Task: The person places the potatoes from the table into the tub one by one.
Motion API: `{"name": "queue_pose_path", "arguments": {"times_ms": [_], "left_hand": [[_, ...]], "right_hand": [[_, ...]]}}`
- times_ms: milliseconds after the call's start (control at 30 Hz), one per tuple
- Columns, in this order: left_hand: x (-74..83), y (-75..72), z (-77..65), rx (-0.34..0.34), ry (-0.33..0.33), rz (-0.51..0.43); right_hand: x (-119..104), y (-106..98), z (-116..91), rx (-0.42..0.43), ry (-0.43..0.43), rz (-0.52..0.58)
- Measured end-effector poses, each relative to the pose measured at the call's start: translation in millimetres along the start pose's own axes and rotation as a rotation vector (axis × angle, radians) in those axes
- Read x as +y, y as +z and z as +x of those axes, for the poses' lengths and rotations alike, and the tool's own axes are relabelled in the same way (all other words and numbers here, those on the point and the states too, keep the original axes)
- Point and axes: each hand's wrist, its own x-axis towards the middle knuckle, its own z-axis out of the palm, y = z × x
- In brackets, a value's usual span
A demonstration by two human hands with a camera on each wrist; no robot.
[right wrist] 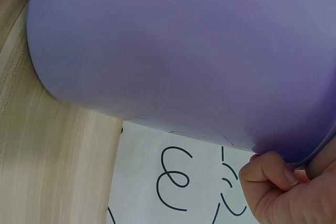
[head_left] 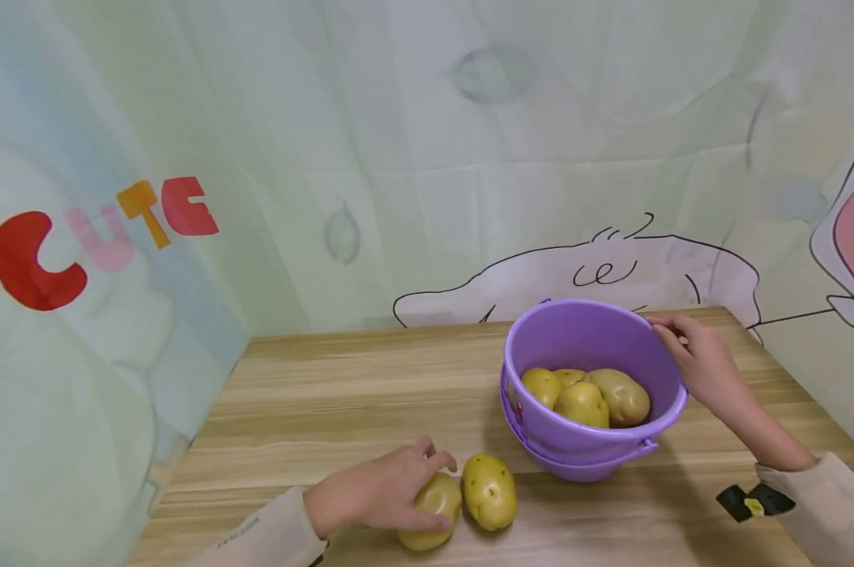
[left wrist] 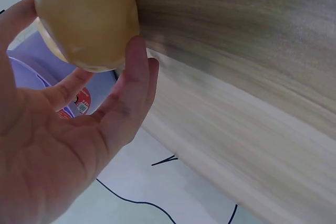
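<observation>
My left hand [head_left: 380,487] grips a yellow potato [head_left: 442,498] on the table, fingers over its far side and thumb along its near side. The left wrist view shows the same potato [left wrist: 86,19] between thumb and curved fingers. A second potato [head_left: 490,493] lies just right of it, outside a purple bucket [head_left: 568,449]. With thumb and bent fingers, my right hand [head_left: 706,362] pinches the bucket's rim at the right. Several potatoes [head_left: 582,404] sit in the bottom of the bucket. Up close, the bucket's smooth wall [right wrist: 157,51] fills much of the right wrist view.
The wood-grain table [head_left: 313,402] ends at the back against a pale printed curtain [head_left: 398,157], which also hangs along both sides. The bucket's purple handle [head_left: 522,437] hangs down around its front. A black strap piece [head_left: 756,502] is at the right sleeve.
</observation>
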Motion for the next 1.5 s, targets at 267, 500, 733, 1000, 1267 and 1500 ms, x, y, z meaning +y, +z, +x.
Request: {"name": "queue_pose_path", "arguments": {"times_ms": [267,500,733,1000,1267,1500], "left_hand": [[0.3,2.4,-0.5,0.004,0.017,-0.010],[-0.1,4.7,0.3,-0.007,0.028,-0.002],[0.5,4.8,0.9,-0.022,0.013,-0.015],[1.7,4.5,1.0,-0.042,-0.015,-0.026],[1.0,2.9,2.7,-0.035,0.001,-0.029],[1.6,-1.7,3.8,-0.030,0.004,-0.036]], "right_hand": [[0.0,0.3,-0.4,-0.007,0.007,-0.007],[-0.2,0.4,0.1,-0.007,0.005,-0.007],[0.0,0.5,0.5,-0.007,0.005,-0.005],[0.0,1.7,2.3,0.002,0.009,-0.015],[1.1,2.2,2.6,-0.002,0.016,-0.015],[-0.3,1.6,1.9,-0.007,0.026,-0.006]]}}
